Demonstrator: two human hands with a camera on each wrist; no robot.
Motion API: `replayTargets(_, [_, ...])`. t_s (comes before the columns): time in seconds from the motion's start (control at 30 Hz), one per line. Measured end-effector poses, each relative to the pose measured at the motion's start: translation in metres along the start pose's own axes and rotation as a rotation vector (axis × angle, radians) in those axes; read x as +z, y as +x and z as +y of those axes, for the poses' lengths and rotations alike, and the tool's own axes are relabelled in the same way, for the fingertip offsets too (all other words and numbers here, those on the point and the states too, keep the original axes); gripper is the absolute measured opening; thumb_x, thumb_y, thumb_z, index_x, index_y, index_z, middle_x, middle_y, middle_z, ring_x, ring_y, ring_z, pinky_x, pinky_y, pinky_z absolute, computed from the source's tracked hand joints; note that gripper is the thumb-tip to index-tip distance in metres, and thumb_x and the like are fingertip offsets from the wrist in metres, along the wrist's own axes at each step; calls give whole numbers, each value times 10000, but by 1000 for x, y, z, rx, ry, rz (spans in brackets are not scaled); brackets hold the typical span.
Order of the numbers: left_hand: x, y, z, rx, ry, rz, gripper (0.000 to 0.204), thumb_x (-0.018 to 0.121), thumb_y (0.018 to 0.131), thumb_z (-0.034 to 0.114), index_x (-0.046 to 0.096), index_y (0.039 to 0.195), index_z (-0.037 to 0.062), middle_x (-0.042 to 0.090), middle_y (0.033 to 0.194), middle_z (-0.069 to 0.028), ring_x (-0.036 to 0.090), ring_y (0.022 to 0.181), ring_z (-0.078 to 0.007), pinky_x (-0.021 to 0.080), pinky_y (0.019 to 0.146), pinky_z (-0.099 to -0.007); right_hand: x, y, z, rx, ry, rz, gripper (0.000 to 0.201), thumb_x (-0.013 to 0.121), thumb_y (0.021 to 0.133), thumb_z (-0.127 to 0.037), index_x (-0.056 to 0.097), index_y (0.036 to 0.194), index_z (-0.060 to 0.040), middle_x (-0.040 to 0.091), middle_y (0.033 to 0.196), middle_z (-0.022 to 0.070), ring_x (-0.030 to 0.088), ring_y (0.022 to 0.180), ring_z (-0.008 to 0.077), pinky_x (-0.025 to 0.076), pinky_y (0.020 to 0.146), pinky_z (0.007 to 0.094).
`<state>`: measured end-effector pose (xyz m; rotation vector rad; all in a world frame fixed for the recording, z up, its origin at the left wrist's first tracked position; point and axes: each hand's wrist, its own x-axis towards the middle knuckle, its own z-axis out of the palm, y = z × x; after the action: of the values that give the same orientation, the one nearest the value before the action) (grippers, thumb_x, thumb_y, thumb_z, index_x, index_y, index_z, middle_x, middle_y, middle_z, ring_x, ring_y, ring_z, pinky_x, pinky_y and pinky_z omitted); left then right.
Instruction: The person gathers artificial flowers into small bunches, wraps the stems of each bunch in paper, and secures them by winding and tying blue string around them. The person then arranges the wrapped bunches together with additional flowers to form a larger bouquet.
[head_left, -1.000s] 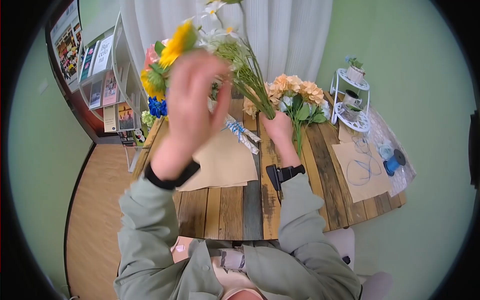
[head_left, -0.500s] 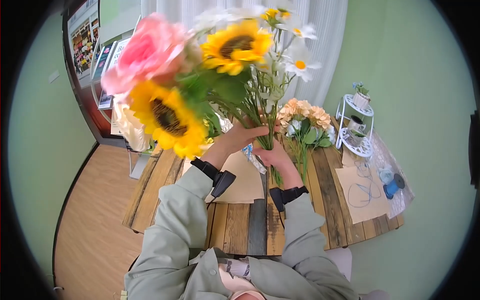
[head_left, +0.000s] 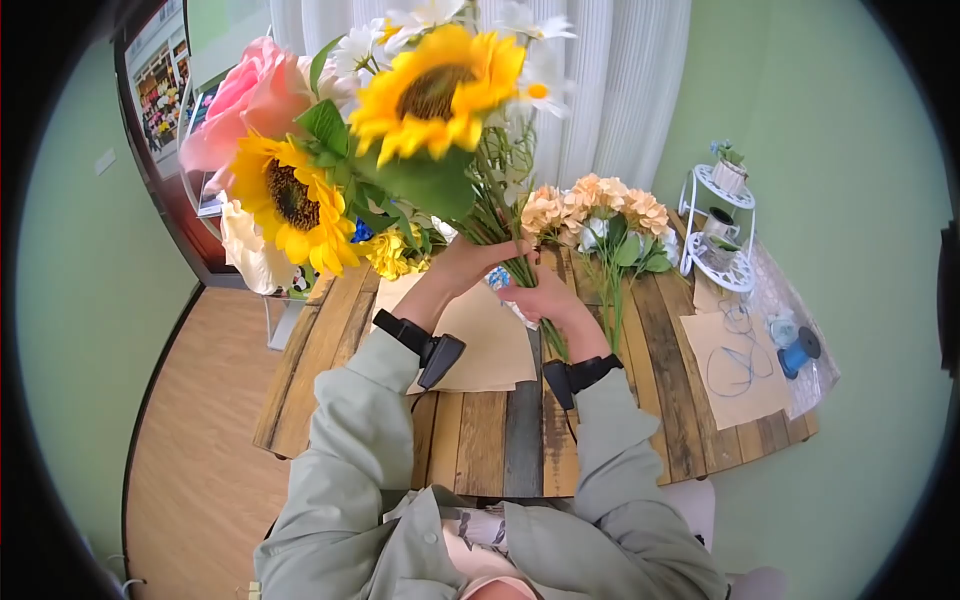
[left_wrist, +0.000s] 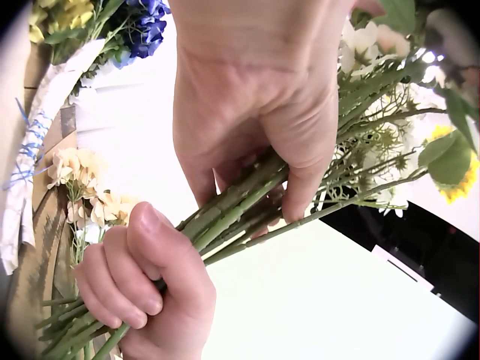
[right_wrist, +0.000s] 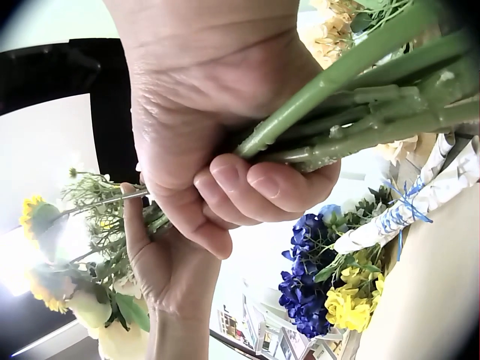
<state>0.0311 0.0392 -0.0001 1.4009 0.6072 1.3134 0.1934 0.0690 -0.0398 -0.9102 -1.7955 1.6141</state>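
Both hands hold one bunch of flowers above the table. My left hand (head_left: pixel 465 272) has its fingers and thumb round the stems just under the blooms; in the left wrist view that left hand (left_wrist: pixel 259 112) grips the green stems (left_wrist: pixel 240 206). Lower down, my right hand (head_left: pixel 552 300) is curled round the same stems, its fingers closed on them in the right wrist view (right_wrist: pixel 240 157). The bunch has two sunflowers (head_left: pixel 440 90), a pink rose (head_left: pixel 250 100) and white daisies (head_left: pixel 535 92), leaning to the left. A cream rose (head_left: pixel 250 250) hangs below it at the left.
Brown paper (head_left: pixel 480 350) lies on the wooden table (head_left: pixel 480 440). Behind are peach flowers (head_left: pixel 600 205). At the right stand a white tiered rack (head_left: pixel 722 262), a blue ribbon spool (head_left: pixel 798 352) and another paper sheet (head_left: pixel 735 375). A white-wrapped bouquet (right_wrist: pixel 397 214) with blue and yellow flowers lies on the table.
My left hand came down from its raised position onto the stems, and the sunflowers and pink rose are now in the bunch. Since half a second ago the bunch has shifted slightly left.
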Motion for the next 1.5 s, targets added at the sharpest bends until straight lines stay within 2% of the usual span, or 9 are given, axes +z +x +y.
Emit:
replayTargets(0.33, [40,4,-14,211,-168,356,204,566,853,51,385,781,109,343,625,25,357,526,-96,366,541,-258,14,10,9,-255,-568,368,274,675,801,-217,627,938,15,629,678,76,593,605,158,466,590,313])
replayTargets(0.53, [2,-1,-10,96,-145,-1,265,603,793,50,476,1026,54,525,831,-60,551,808,-192,456,739,-321,10,9,12,-396,-369,323,267,704,788,-217,645,934,-2,629,686,84,585,596,152,469,580,315])
replayTargets(0.6, [-15,1,-21,197,379,-33,264,594,792,47,482,1031,65,518,906,-70,524,923,-228,444,812,-360,13,7,5,-84,-305,199,309,716,788,-233,631,984,-11,598,674,60,534,510,127,430,479,287])
replayTargets(0.77, [-16,-9,-18,154,-320,-313,267,612,812,-5,505,1037,91,519,916,-62,497,940,-220,416,859,-383,20,2,4,-117,-257,160,330,718,780,-280,602,931,-10,562,653,33,503,465,110,403,427,269])
replayTargets(1.23, [22,-6,-10,122,185,156,162,633,833,20,480,806,69,499,736,2,484,626,-108,398,590,-253,17,8,16,-449,-708,535,285,722,750,-268,595,831,-26,631,748,170,590,705,380,465,611,396])
replayTargets(1.33, [9,9,-29,390,686,198,139,615,866,112,537,966,56,536,797,8,492,643,-107,400,586,-261,5,23,33,-833,-467,545,265,724,751,-262,592,819,-41,655,800,148,619,740,355,474,630,386])
replayTargets(1.4, [15,13,-24,291,750,189,206,616,866,134,528,1037,58,550,827,10,506,662,-113,416,604,-264,-5,32,47,-659,-329,341,226,721,766,-217,595,840,-43,673,843,113,650,762,292,485,654,364])
replayTargets(1.47, [22,15,-19,187,813,173,277,617,866,157,519,1107,60,565,856,12,521,681,-118,432,623,-267,-11,49,81,-477,565,0,228,703,781,-118,571,936,-16,622,827,72,587,783,209,481,721,353])
replayTargets(1.5, [26,17,-15,140,843,164,312,617,867,168,515,1142,62,572,871,12,528,691,-121,440,632,-269,-13,40,62,-414,145,119,255,696,788,-126,571,979,-15,616,873,84,576,829,213,472,758,358])
